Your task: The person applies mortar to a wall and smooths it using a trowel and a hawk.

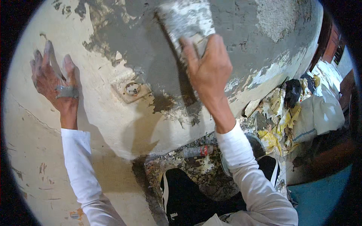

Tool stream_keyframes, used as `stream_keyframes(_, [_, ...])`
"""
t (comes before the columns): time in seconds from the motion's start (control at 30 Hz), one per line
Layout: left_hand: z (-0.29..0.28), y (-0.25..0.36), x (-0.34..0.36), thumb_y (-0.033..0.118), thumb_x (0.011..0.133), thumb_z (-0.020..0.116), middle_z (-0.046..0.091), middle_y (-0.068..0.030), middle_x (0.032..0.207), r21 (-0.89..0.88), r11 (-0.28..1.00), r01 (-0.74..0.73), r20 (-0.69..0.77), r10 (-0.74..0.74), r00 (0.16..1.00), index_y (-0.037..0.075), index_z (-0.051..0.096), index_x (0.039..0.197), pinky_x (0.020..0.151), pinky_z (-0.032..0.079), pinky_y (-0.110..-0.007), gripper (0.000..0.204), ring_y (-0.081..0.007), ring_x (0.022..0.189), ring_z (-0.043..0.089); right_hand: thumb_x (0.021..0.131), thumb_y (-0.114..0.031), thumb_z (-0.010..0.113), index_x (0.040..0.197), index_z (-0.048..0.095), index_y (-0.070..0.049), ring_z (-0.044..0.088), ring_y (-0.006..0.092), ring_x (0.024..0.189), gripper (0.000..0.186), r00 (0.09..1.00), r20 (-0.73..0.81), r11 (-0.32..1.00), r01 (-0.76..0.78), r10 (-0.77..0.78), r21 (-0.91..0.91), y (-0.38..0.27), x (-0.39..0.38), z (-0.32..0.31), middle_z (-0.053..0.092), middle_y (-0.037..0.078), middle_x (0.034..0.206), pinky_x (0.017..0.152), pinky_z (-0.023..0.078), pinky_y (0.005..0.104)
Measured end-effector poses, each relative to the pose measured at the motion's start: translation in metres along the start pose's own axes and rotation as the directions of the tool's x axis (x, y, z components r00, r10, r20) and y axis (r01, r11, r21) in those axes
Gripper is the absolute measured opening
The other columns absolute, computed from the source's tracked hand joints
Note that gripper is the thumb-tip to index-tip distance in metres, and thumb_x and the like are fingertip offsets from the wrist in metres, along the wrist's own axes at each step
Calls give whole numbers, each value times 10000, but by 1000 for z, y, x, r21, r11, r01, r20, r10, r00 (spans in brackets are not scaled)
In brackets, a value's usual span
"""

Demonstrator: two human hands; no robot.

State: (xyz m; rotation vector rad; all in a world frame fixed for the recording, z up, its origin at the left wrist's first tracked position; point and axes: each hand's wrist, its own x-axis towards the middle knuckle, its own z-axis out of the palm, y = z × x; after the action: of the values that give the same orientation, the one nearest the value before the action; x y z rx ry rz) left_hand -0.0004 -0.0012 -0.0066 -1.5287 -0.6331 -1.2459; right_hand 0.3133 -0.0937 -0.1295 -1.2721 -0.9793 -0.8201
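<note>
My left hand (56, 79) rests against the cream-painted wall (34, 143), fingers apart, with grey plaster smeared across its back. My right hand (209, 71) grips a flat, plaster-coated steel trowel (183, 19) over the grey patch of plaster (128, 34) on the upper wall; the trowel's handle is mostly hidden by my fingers. Between my hands, a square wall socket (130, 92) sits in the cream paint, just left of the ragged lower edge of the grey plaster.
Debris (171, 162) and a plastic bottle (198, 151) lie at the wall's foot. A dark bucket (254, 147) is partly behind my right arm. Sacks (316, 116) and torn scraps are piled at the right, near a blue surface (316, 196) at lower right.
</note>
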Motion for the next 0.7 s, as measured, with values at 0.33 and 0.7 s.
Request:
stream_keyframes(0.33, [-1,3,1,497,980,638,441,-118,1589,-19,1000,-1,-32,0,999,294,507,1524,1224,247,-503,595,-337,1488,347,899,-411,774,827,516,-53,536,309,707,447,993,103,999,-50,51,-6,-31,-119,1,498,125,793,559,443,440])
stream_keyframes(0.7, [-2,-8,10,324,976,656,515,-167,1538,22,996,-88,-25,88,996,176,559,1490,1221,294,-501,543,-388,1447,427,857,-443,807,816,513,-62,548,296,675,482,999,-23,984,30,-34,-174,59,-34,-20,491,108,759,528,450,401])
